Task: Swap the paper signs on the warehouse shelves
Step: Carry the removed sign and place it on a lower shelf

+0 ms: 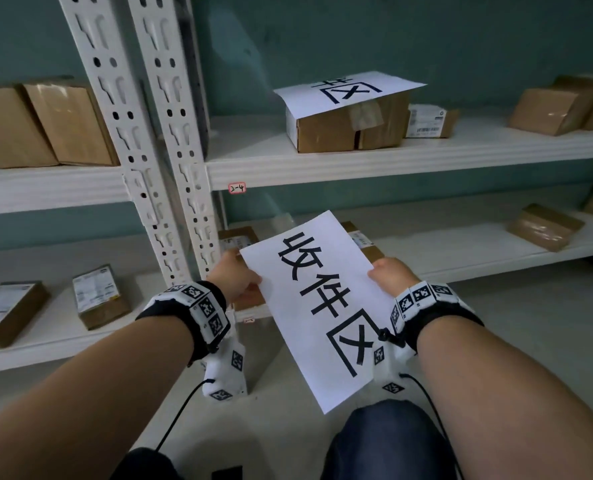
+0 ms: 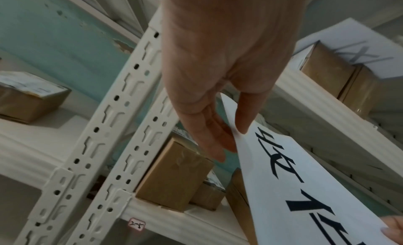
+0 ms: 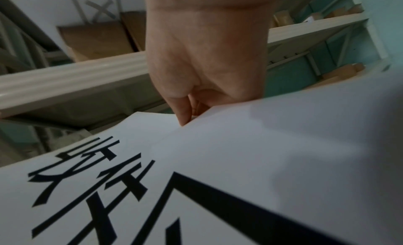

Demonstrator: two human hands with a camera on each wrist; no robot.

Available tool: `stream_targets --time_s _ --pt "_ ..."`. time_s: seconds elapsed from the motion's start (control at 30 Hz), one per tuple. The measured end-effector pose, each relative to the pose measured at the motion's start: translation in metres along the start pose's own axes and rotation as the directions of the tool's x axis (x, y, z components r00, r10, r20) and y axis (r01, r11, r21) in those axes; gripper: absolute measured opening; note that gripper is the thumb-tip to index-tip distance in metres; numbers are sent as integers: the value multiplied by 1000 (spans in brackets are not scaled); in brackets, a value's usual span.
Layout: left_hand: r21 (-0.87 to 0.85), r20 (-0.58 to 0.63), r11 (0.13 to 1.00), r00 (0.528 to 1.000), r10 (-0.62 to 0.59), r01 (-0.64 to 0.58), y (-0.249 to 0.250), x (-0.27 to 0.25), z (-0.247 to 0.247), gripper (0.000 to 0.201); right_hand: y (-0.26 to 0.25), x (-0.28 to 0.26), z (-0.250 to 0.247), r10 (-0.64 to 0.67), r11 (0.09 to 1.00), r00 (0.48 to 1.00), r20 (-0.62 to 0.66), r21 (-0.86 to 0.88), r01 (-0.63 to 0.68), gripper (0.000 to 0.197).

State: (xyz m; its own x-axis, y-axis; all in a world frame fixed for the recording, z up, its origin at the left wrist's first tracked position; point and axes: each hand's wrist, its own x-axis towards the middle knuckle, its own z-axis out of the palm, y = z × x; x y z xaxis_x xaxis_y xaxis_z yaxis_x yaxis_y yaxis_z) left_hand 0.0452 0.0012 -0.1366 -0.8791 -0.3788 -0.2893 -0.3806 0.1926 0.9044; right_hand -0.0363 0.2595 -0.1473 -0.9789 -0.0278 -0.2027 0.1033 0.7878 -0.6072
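I hold a white paper sign [image 1: 319, 306] with large black characters in front of the lower shelf, tilted toward me. My left hand [image 1: 238, 277] pinches its left edge between thumb and fingers [image 2: 218, 145]. My right hand [image 1: 390, 271] pinches the right edge, thumb [image 3: 181, 109] on top of the sign [image 3: 218, 162]. A second white paper sign [image 1: 347, 90] with black characters lies on top of a cardboard box [image 1: 350, 128] on the upper shelf [image 1: 392, 164], overhanging its front left corner.
White perforated shelf uprights [image 1: 170, 133] stand left of centre. Cardboard parcels sit on the left shelves [image 1: 56, 123], the upper right [image 1: 558, 105] and the lower right [image 1: 544, 226]. More boxes [image 2: 174, 176] lie on the lower shelf behind the held sign. My knee [image 1: 385, 441] is below.
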Motion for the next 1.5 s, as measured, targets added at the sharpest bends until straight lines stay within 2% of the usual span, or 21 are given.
stream_targets --time_s 0.07,0.17,0.27,0.37,0.47,0.53,0.67,0.8,0.9,1.07,1.13,1.2,1.37,1.5 --pt "47 48 999 999 5 -7 5 11 11 65 8 14 -2 16 1000 1000 4 -10 -16 29" --pt "52 153 998 988 25 -33 11 26 27 47 15 31 -5 45 999 999 4 19 -45 32" --pt "82 194 995 980 36 -53 19 47 45 54 18 54 -10 68 997 997 -34 42 -67 25" --pt "59 220 998 975 -22 9 25 69 64 67 21 76 -18 92 995 994 -53 44 -90 26" --pt "47 244 999 969 -32 21 32 88 79 60 28 100 -23 116 991 990 -77 71 -110 25" --pt "47 232 999 972 -23 13 38 99 87 52 32 115 -24 140 987 987 -84 87 -133 27" --pt "99 208 995 978 -4 -17 44 128 99 60 35 141 -24 150 983 982 -112 124 -136 30" --pt "73 189 997 982 20 -34 50 151 110 63 38 167 -21 137 978 983 -122 175 -114 32" --pt "79 181 995 982 46 -62 51 163 118 60 41 179 -19 137 972 979 -153 210 -103 35" --pt "39 152 999 988 -6 0 43 187 127 60 50 195 -16 128 965 970 -207 252 -73 36" --pt "38 152 999 988 -22 16 38 195 130 72 53 197 -15 125 964 968 -216 256 -68 37" --pt "35 161 999 987 -17 12 36 201 134 76 56 199 -12 139 962 966 -218 260 -80 36" --pt "8 167 999 984 -54 53 29 205 134 66 59 198 -8 162 965 965 -206 237 -112 34" --pt "79 180 996 983 -47 33 31 198 130 55 58 195 -9 195 966 958 -210 211 -150 32"
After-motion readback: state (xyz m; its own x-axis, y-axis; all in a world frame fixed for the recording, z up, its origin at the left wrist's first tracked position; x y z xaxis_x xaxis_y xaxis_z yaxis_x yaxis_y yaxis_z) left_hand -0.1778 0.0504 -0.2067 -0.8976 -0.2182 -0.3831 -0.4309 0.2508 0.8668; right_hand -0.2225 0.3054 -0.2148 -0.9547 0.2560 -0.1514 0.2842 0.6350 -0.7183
